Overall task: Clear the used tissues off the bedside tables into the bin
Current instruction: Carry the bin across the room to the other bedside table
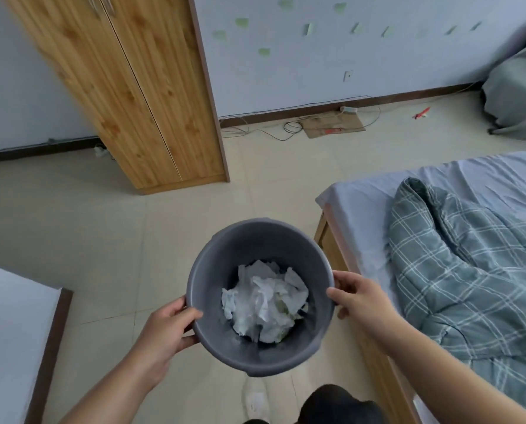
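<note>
I hold a round grey plastic bin in front of me above the tiled floor. My left hand grips its left rim and my right hand grips its right rim. Crumpled white tissues fill the bottom of the bin. No bedside table is in view.
A tall wooden wardrobe stands at the back left. A bed with a checked grey quilt lies to my right, another bed edge at lower left. Cables and a cardboard sheet lie by the far wall. My white shoe shows below the bin.
</note>
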### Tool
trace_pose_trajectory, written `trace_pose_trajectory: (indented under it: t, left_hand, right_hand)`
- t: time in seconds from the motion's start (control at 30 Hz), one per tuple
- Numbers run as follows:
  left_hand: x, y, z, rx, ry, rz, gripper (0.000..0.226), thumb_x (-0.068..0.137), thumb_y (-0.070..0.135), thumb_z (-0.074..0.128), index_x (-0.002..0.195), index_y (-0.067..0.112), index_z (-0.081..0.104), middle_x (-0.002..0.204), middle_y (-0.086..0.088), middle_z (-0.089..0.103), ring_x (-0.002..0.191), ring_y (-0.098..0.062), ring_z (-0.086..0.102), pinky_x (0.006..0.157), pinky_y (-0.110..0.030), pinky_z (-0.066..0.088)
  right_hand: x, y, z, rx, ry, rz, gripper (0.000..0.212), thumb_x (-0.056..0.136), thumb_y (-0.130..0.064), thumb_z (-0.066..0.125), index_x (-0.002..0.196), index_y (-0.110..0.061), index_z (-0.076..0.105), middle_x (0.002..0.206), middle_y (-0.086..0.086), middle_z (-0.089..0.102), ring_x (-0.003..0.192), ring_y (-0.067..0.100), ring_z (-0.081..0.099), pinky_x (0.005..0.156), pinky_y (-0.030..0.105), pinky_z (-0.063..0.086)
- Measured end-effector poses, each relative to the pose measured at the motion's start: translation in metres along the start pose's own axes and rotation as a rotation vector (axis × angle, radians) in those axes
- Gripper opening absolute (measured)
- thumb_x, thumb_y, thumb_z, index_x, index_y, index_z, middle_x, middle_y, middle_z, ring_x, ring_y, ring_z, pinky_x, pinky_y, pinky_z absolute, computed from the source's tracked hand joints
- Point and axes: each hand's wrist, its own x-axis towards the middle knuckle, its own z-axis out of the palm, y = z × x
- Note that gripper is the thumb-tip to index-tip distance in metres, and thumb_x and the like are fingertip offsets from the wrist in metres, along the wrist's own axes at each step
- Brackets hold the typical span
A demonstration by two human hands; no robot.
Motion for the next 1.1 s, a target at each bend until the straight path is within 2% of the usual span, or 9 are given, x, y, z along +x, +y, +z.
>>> trace_pose_trajectory:
  t: [0.1,0.23,0.33,0.47,0.57,0.7,0.87,1.0,1.1]
  left_hand:
    - [0.053,0.056,0.002,0.02,-0.031,0.043,0.031,0.096,0.008,0.063,0.107,0.029,0.083,0.108,-0.004,0.083,0.097,-0.019,0.08,0.072,-0.031,0.066]
    - [0.125,0.116,0.027,0.061,-0.086,0.063,0.034,0.096,0.006,0.062,0.109,0.03,0.083,0.11,-0.004,0.082,0.103,-0.022,0.079,0.075,-0.033,0.066]
    - [0.181,0.162,0.048,0.074,-0.079,0.07,0.035,0.095,0.004,0.063,0.105,0.03,0.084,0.108,-0.009,0.082,0.099,-0.025,0.079,0.072,-0.032,0.066]
    - [0.252,0.237,0.065,0.098,-0.036,0.08,0.039,0.094,0.002,0.062,0.101,0.032,0.085,0.105,-0.01,0.083,0.087,-0.02,0.079,0.067,-0.03,0.065]
    - [0.295,0.289,0.072,0.074,-0.032,0.097,0.036,0.093,0.003,0.062,0.107,0.027,0.084,0.108,-0.013,0.082,0.089,-0.022,0.076,0.07,-0.031,0.065]
    - [0.349,0.345,0.086,0.002,-0.033,0.126,0.037,0.093,0.006,0.064,0.113,0.033,0.082,0.113,-0.003,0.083,0.102,-0.023,0.079,0.072,-0.029,0.065]
    - [0.444,0.402,0.096,0.003,-0.043,0.132,0.04,0.092,0.005,0.063,0.11,0.034,0.083,0.108,-0.001,0.084,0.093,-0.015,0.08,0.07,-0.028,0.065]
    - [0.539,0.458,0.096,0.016,-0.102,0.107,0.031,0.09,0.008,0.066,0.108,0.027,0.083,0.107,-0.006,0.083,0.09,-0.018,0.08,0.07,-0.031,0.065]
    - [0.596,0.516,0.111,0.068,-0.152,0.102,0.031,0.081,0.019,0.07,0.107,0.027,0.083,0.108,-0.004,0.083,0.091,-0.019,0.08,0.072,-0.032,0.065]
  right_hand:
    - [0.047,-0.028,-0.013,0.029,0.043,-0.033,0.033,0.098,-0.017,0.068,0.102,-0.049,0.074,0.089,0.0,0.076,0.078,0.014,0.07,0.06,0.02,0.057]
    - [0.123,-0.042,-0.034,0.061,0.094,-0.006,0.034,0.097,-0.011,0.07,0.102,-0.044,0.076,0.088,0.005,0.076,0.071,0.009,0.071,0.058,0.022,0.057]
    - [0.196,-0.05,-0.05,0.075,0.105,0.009,0.031,0.098,-0.012,0.068,0.108,-0.041,0.075,0.089,0.003,0.076,0.074,0.011,0.072,0.06,0.026,0.059]
    - [0.293,-0.084,-0.073,0.085,0.078,-0.004,0.027,0.099,-0.015,0.067,0.119,-0.032,0.075,0.091,-0.001,0.079,0.079,0.015,0.073,0.063,0.028,0.059]
    - [0.358,-0.13,-0.1,0.071,0.051,-0.046,0.028,0.096,-0.01,0.067,0.11,-0.031,0.079,0.088,0.006,0.077,0.077,0.019,0.072,0.065,0.034,0.061]
    - [0.435,-0.19,-0.132,0.061,0.061,-0.1,0.033,0.094,-0.007,0.066,0.104,-0.036,0.079,0.08,-0.002,0.074,0.074,0.015,0.07,0.064,0.033,0.061]
    - [0.53,-0.221,-0.138,-0.008,0.112,-0.098,0.032,0.094,-0.006,0.067,0.106,-0.034,0.075,0.071,-0.004,0.072,0.07,0.031,0.07,0.069,0.047,0.063]
    - [0.608,-0.248,-0.138,-0.006,0.165,-0.079,0.03,0.095,-0.009,0.067,0.106,-0.036,0.075,0.077,0.001,0.075,0.067,0.027,0.071,0.071,0.051,0.063]
    - [0.656,-0.272,-0.154,0.009,0.226,-0.051,0.031,0.095,-0.012,0.065,0.104,-0.039,0.077,0.082,0.001,0.076,0.073,0.028,0.072,0.071,0.046,0.063]
